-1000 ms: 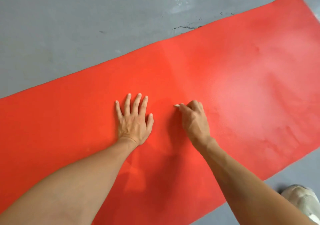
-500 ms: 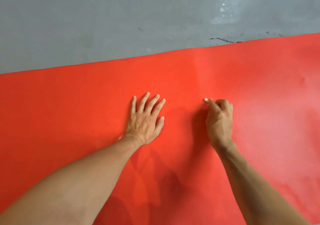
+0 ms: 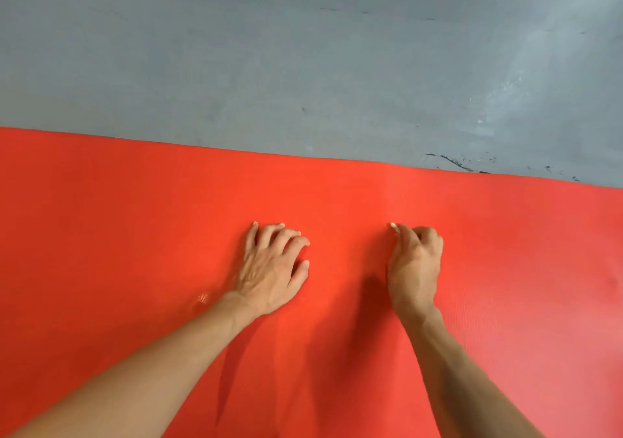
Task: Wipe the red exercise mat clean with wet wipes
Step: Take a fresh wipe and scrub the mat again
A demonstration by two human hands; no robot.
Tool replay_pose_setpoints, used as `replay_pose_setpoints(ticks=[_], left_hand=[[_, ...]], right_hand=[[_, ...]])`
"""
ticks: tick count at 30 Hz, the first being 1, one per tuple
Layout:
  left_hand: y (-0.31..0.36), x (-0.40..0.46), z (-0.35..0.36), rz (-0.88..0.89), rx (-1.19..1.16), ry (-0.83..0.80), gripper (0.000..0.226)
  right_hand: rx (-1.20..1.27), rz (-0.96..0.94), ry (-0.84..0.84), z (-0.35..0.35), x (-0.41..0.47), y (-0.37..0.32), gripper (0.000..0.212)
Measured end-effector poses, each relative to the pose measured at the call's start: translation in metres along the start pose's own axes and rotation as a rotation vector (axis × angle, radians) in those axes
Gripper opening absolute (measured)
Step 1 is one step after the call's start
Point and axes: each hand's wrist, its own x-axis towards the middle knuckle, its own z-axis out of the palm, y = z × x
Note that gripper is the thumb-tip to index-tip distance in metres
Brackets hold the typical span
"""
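Observation:
The red exercise mat lies flat on the floor and fills the lower half of the view. My left hand rests on it near the middle, fingers bent with the tips on the surface, holding nothing. My right hand sits on the mat a hand's width to the right. Its fingers are curled under and the index finger points forward onto the mat. No wet wipe shows in either hand or anywhere on the mat.
Grey painted floor runs beyond the mat's far edge. Black scuff marks sit by that edge at the right, and pale smears mark the floor further right.
The view has swung so the mat's far edge now runs nearly level. My left hand's fingers went from flat and spread to bent. My right hand stays curled.

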Motion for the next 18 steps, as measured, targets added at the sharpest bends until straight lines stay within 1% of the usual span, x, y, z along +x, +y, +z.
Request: replay_pose_setpoints(ticks=[1, 2, 3, 4, 6, 7, 8, 9, 10, 11, 13, 15, 16, 17, 18], left_hand=[[0.006, 0.004, 0.001, -0.031, 0.002, 0.014, 0.04], [0.011, 0.007, 0.003, -0.053, 0.004, 0.031, 0.04], [0.015, 0.009, 0.005, -0.067, 0.004, 0.044, 0.042], [0.018, 0.01, 0.008, -0.08, 0.005, 0.054, 0.045], [0.022, 0.013, 0.012, -0.112, 0.002, 0.05, 0.051], [0.023, 0.014, 0.012, -0.13, -0.009, 0.045, 0.053], [0.022, 0.014, 0.012, -0.14, -0.016, 0.045, 0.053], [0.02, 0.013, 0.011, -0.138, -0.015, 0.048, 0.053], [0.017, 0.012, 0.01, -0.124, -0.008, 0.048, 0.052], [0.013, 0.012, 0.008, -0.105, 0.002, 0.038, 0.05], [0.006, 0.014, 0.003, -0.07, 0.027, -0.006, 0.048], [0.0, 0.017, -0.002, -0.043, 0.064, -0.03, 0.043], [-0.003, 0.022, -0.005, -0.042, 0.077, -0.033, 0.04], [-0.007, 0.029, -0.006, -0.052, 0.077, -0.038, 0.038], [-0.009, 0.035, -0.005, -0.064, 0.072, -0.045, 0.039]], right_hand=[[0.044, 0.112, 0.031, -0.001, 0.007, -0.002, 0.018], [0.061, 0.149, 0.022, 0.003, 0.004, -0.01, 0.018], [0.084, 0.123, -0.026, 0.008, -0.008, -0.021, 0.021], [0.106, 0.039, -0.092, 0.015, -0.026, -0.032, 0.023], [0.056, -0.301, -0.231, 0.029, -0.065, -0.046, 0.023], [0.03, -0.473, -0.275, 0.033, -0.073, -0.043, 0.023], [0.02, -0.595, -0.304, 0.034, -0.065, -0.037, 0.024], [0.001, -0.669, -0.299, 0.032, -0.049, -0.028, 0.026], [-0.022, -0.679, -0.269, 0.029, -0.031, -0.017, 0.029], [-0.05, -0.624, -0.194, 0.026, -0.012, -0.007, 0.031], [-0.091, -0.357, -0.027, 0.019, 0.024, 0.015, 0.028], [-0.033, -0.103, 0.087, 0.026, 0.031, 0.011, 0.024], [-0.012, -0.029, 0.107, 0.036, 0.021, -0.004, 0.026], [0.036, 0.009, 0.092, 0.044, 0.007, -0.021, 0.025], [0.094, -0.05, 0.024, 0.049, -0.01, -0.037, 0.021]])
